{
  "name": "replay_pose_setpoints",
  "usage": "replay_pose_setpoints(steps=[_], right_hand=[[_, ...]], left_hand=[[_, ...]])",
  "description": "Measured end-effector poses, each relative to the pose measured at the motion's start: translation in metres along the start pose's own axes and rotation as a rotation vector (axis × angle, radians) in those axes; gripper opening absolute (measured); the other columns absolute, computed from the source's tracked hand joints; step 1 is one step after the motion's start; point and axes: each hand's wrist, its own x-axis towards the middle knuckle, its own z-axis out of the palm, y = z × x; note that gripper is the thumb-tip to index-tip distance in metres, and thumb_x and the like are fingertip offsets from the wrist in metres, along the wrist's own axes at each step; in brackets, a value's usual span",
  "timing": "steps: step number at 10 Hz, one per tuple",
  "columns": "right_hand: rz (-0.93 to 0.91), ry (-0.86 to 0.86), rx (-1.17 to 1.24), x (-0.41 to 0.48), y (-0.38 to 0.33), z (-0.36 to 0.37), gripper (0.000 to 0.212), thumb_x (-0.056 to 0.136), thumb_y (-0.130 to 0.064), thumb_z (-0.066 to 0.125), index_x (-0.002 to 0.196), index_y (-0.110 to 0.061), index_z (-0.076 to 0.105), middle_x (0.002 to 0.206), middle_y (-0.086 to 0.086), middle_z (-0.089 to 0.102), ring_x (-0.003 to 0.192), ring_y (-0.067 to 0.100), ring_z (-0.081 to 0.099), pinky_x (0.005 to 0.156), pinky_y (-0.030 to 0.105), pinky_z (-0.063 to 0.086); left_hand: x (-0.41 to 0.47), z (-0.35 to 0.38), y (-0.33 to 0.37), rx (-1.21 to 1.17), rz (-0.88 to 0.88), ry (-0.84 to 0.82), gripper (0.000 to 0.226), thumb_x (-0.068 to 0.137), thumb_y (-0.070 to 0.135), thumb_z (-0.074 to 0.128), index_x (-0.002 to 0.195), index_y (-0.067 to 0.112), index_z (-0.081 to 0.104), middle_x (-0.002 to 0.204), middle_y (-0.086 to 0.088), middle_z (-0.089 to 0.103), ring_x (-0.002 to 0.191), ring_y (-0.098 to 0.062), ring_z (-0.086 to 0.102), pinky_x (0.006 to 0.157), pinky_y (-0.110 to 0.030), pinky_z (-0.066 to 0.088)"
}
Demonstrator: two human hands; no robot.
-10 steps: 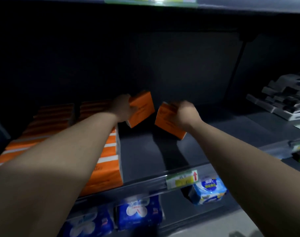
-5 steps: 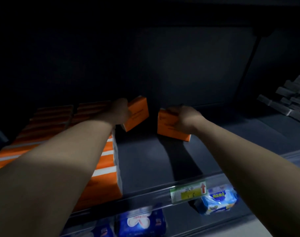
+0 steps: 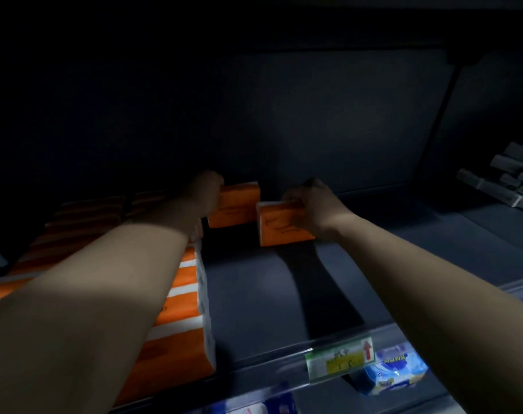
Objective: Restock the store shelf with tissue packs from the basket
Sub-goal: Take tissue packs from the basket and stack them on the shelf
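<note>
Mid-restock; stocked orange rows point(image 3: 182, 294) fill the shelf point(image 3: 269, 294) on the left, the bare deck to the right is left to fill; basket not in view. Left hand point(image 3: 208, 189) grips the rear tissue pack point(image 3: 236, 207); right hand point(image 3: 311, 204) curls over the nearer tissue pack point(image 3: 281, 227), which sits on the deck just beside it. Both packs have long axes left-right, broad faces toward the camera.
</note>
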Motion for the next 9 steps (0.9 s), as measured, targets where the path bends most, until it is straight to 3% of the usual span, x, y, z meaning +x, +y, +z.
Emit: replay_pose_setpoints(steps=[1, 2, 3, 4, 5, 6, 8, 9], right_hand=[[-0.005, 0.021, -0.009, 0.005, -0.003, 0.008, 0.052, 0.089, -0.005, 0.048, 0.133, -0.031, 0.049, 0.131, 0.010, 0.031, 0.125, 0.030, 0.033, 0.106, 0.036, 0.038], [-0.016, 0.038, -0.003, 0.008, -0.008, 0.012, 0.057, 0.087, 0.001, 0.043, 0.138, -0.025, 0.044, 0.137, 0.011, 0.031, 0.127, 0.030, 0.036, 0.105, 0.034, 0.038], [-0.016, 0.052, 0.029, 0.010, -0.018, 0.015, 0.057, 0.087, 0.002, 0.040, 0.138, -0.021, 0.043, 0.139, 0.008, 0.033, 0.124, 0.028, 0.042, 0.103, 0.034, 0.041], [-0.040, 0.072, 0.051, 0.015, -0.030, 0.022, 0.055, 0.088, 0.002, 0.038, 0.138, -0.021, 0.043, 0.141, 0.010, 0.034, 0.124, 0.029, 0.044, 0.102, 0.037, 0.043], [-0.061, 0.093, 0.073, 0.021, -0.040, 0.030, 0.055, 0.090, 0.000, 0.038, 0.142, -0.019, 0.038, 0.142, 0.012, 0.035, 0.124, 0.030, 0.044, 0.099, 0.033, 0.043], [-0.082, 0.117, 0.114, 0.025, -0.049, 0.037, 0.043, 0.091, -0.007, 0.037, 0.132, -0.017, 0.046, 0.128, 0.008, 0.043, 0.109, 0.028, 0.053, 0.084, 0.026, 0.045], [-0.064, 0.120, 0.065, 0.033, -0.057, 0.043, 0.052, 0.086, 0.003, 0.040, 0.134, -0.014, 0.044, 0.135, 0.013, 0.039, 0.116, 0.032, 0.048, 0.093, 0.036, 0.047], [-0.057, 0.145, 0.062, 0.030, -0.058, 0.042, 0.054, 0.086, 0.003, 0.041, 0.136, -0.017, 0.042, 0.133, 0.012, 0.040, 0.118, 0.032, 0.045, 0.096, 0.039, 0.046]], left_hand=[[-0.023, -0.013, 0.022, 0.029, 0.015, 0.000, 0.035, 0.093, 0.005, 0.053, 0.127, -0.004, 0.054, 0.130, -0.020, 0.054, 0.120, -0.031, 0.051, 0.096, -0.026, 0.034], [-0.046, -0.025, 0.053, -0.106, -0.008, 0.009, 0.036, 0.098, -0.003, 0.038, 0.133, -0.012, 0.041, 0.128, -0.002, 0.042, 0.103, -0.019, 0.048, 0.069, -0.002, 0.038], [-0.040, -0.018, 0.042, -0.114, 0.005, 0.047, 0.035, 0.098, -0.001, 0.039, 0.131, -0.011, 0.044, 0.128, -0.006, 0.047, 0.094, -0.003, 0.060, 0.072, -0.005, 0.038], [-0.025, -0.016, 0.016, -0.048, 0.008, 0.136, 0.035, 0.093, 0.001, 0.050, 0.127, -0.003, 0.053, 0.133, -0.021, 0.050, 0.121, -0.031, 0.049, 0.099, -0.028, 0.032], [-0.026, -0.024, 0.004, -0.031, 0.024, 0.146, 0.032, 0.093, 0.003, 0.052, 0.124, -0.001, 0.057, 0.128, -0.020, 0.054, 0.116, -0.034, 0.052, 0.095, -0.035, 0.040], [-0.029, -0.031, -0.007, -0.041, 0.034, 0.172, 0.031, 0.094, 0.011, 0.053, 0.124, 0.005, 0.058, 0.128, -0.016, 0.057, 0.116, -0.032, 0.054, 0.096, -0.038, 0.042], [-0.044, -0.037, -0.027, -0.014, -0.004, 0.152, 0.019, 0.090, 0.025, 0.058, 0.102, 0.013, 0.066, 0.106, -0.011, 0.067, 0.097, -0.028, 0.061, 0.084, -0.038, 0.049], [-0.055, -0.042, -0.028, -0.013, -0.045, 0.139, 0.024, 0.092, 0.028, 0.055, 0.104, 0.010, 0.066, 0.108, -0.012, 0.066, 0.099, -0.028, 0.060, 0.086, -0.037, 0.048]])
